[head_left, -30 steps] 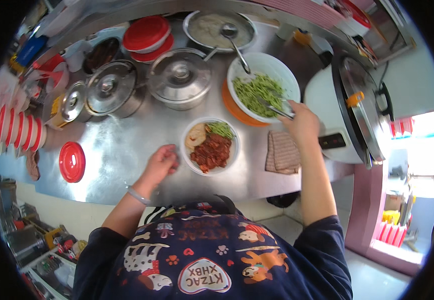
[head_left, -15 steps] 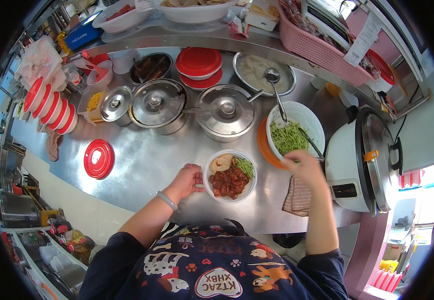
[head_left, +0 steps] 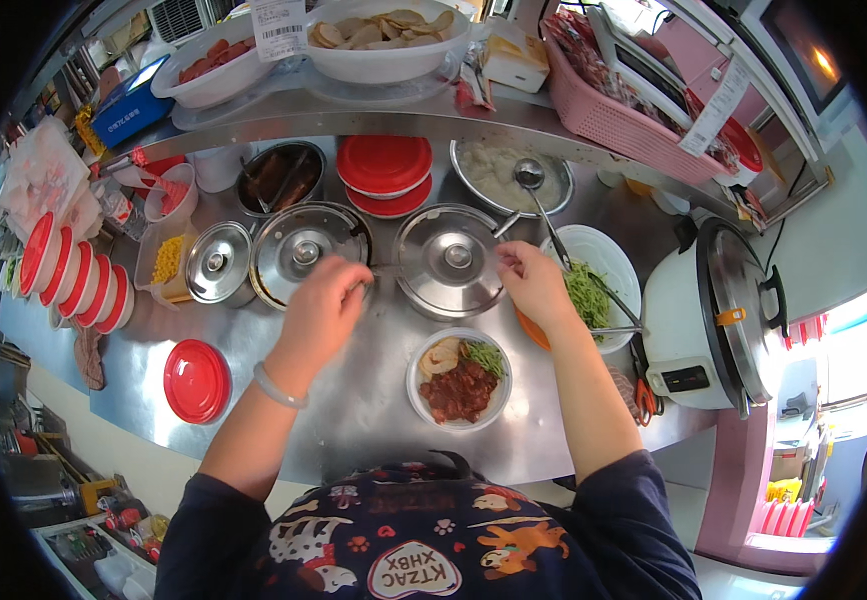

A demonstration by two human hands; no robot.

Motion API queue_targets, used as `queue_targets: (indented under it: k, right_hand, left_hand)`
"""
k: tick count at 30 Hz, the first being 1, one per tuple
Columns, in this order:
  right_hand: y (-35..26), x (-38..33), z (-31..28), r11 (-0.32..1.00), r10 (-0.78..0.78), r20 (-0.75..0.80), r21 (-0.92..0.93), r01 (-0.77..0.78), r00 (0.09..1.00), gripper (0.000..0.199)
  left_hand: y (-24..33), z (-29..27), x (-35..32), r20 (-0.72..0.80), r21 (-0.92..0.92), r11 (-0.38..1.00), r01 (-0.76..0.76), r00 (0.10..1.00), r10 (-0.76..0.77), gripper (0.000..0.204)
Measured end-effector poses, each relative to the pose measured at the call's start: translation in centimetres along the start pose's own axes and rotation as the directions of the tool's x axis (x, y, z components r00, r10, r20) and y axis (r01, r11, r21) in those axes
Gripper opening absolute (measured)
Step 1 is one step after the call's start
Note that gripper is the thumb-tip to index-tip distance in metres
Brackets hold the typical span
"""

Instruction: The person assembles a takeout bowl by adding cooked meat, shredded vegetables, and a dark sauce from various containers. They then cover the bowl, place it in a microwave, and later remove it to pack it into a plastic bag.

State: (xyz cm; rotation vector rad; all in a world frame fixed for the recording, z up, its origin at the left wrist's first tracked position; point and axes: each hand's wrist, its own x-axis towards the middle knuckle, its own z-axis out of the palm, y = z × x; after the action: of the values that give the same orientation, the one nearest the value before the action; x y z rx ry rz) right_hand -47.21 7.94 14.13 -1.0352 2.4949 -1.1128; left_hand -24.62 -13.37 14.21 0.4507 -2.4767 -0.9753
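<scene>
My left hand [head_left: 324,306], wearing a bangle, hovers over the near right side of a lidded steel pot [head_left: 292,232]. Its fingers are curled beside a side handle [head_left: 388,270] between this pot and a second lidded pot [head_left: 444,228]. My right hand [head_left: 534,282] is at the second pot's right rim, thumb and fingertips drawn together; whether either hand grips a handle is unclear. Between my forearms stands a round white bowl [head_left: 459,416] of brown saucy meat chunks [head_left: 462,392], pale slices [head_left: 441,356] and green shreds [head_left: 484,357].
At right, a white bowl [head_left: 622,262] of green shreds holds tongs [head_left: 609,290], beside a large white cooker [head_left: 689,335]. Behind are a ladle [head_left: 531,174] in a pan, red lids [head_left: 386,165] and a steel shelf [head_left: 354,122]. A red lid [head_left: 197,381] lies left.
My left hand has left the food bowl and moved up toward the pots. My right hand has moved left from the green shreds to the second pot's rim. The view has tilted upward.
</scene>
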Motion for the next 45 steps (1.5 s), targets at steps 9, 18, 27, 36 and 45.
queue_targets:
  k: [9, 18, 27, 36, 45]
  right_hand:
    - [-3.6, -2.4, 4.1, 0.997, 0.042, 0.185, 0.053, -0.053, 0.982, 0.042]
    - [3.5, 3.1, 0.0, 0.981, 0.114, -0.029, -0.153, -0.117, 0.993, 0.036]
    - [2.7, -2.1, -0.7, 0.978, 0.021, 0.083, -0.206, -0.004, 0.996, 0.039]
    - [1.0, -0.6, -0.5, 0.845, -0.485, -0.053, -0.285, 0.452, 0.873, 0.046]
    - [-1.4, 12.1, -1.4, 0.688, -0.625, 0.125, -0.378, 0.619, 0.771, 0.021]
  left_hand:
    - [-8.0, -1.1, 6.4, 0.135, 0.53, 0.838, 0.129, 0.963, -0.234, 0.04]
    - [-2.7, 3.3, 12.3, 0.294, 0.072, 0.979, -0.192, 0.942, 0.163, 0.027]
    - [3.0, 14.2, 15.5, 0.691, 0.372, 0.828, -0.419, 0.721, 0.054, 0.033]
    - [1.9, 9.4, 21.3, 0.798, 0.201, 0.912, -0.357, 0.6, 0.059, 0.038]
    - [-0.9, 5.5, 24.3, 0.659, 0.059, 0.995, 0.078, 0.746, -0.098, 0.032]
